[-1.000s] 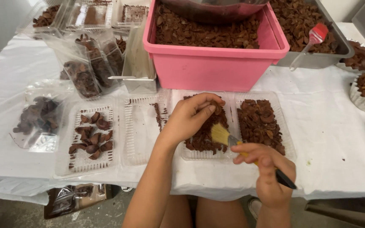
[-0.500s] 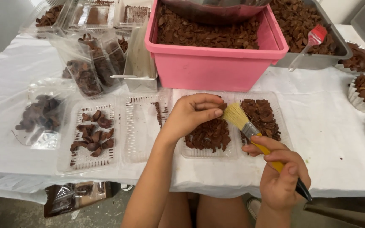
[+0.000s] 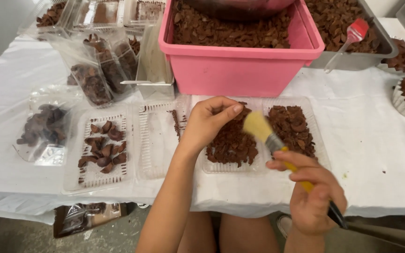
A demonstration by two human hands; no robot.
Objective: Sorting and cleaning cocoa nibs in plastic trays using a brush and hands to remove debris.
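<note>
White cloth covers the counter (image 3: 376, 140). Left hand (image 3: 209, 122) is curled, its fingers pinching brown pieces (image 3: 233, 143) in a clear tray (image 3: 258, 166) beneath it. Right hand (image 3: 312, 194) grips a yellow-handled brush (image 3: 270, 138), bristles just beside the left fingertips. Pink tub (image 3: 240, 70) stands beyond both hands.
</note>
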